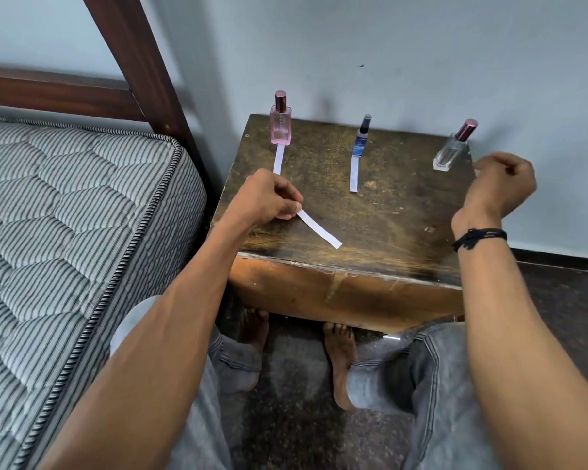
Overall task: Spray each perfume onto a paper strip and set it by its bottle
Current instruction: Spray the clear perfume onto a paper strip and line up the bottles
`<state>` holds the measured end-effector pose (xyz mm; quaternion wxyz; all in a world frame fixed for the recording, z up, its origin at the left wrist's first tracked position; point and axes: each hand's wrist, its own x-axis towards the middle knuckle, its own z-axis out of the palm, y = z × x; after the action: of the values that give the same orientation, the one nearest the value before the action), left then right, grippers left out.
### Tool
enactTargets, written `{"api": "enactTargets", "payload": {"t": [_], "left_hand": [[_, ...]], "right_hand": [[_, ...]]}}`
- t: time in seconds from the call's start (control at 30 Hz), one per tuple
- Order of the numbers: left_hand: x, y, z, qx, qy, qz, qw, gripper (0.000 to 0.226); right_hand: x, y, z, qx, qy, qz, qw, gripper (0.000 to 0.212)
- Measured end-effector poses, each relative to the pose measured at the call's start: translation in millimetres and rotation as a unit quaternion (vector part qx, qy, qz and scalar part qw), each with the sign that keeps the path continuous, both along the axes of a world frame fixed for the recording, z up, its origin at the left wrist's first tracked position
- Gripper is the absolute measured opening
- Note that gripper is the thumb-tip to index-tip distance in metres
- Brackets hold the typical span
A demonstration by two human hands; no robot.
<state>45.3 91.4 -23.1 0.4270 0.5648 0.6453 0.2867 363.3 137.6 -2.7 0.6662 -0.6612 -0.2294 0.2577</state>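
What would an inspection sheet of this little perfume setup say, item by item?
Surface: worn wooden table, against the wall.
Job's things: pink bottle and blue bottle, each with a strip lying before it; clear bottle has none.
Clutter: nothing seen.
Hands: left hand pinches a third paper strip over the table; right hand is loosely curled and empty beside the clear bottle.
Cables: nothing seen.
Surroundings: striped mattress with a dark bed frame to the left.
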Motion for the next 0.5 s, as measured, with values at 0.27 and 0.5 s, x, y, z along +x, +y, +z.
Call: {"api": "enactTargets", "payload": {"t": [0.27, 0.5], "left_hand": [[1.2, -0.2, -0.5, 0.005, 0.017, -0.008, 1.0, 0.011], [-4.9, 3.2, -1.3, 0.016, 0.041, 0.024, 0.999, 0.005]], "right_hand": [[7.3, 10.0, -14.7, -0.044, 0.01, 0.101, 0.994, 0.058], [2.7, 26.5, -29.9, -0.046, -0.042, 0.178, 0.982, 0.079]]}}
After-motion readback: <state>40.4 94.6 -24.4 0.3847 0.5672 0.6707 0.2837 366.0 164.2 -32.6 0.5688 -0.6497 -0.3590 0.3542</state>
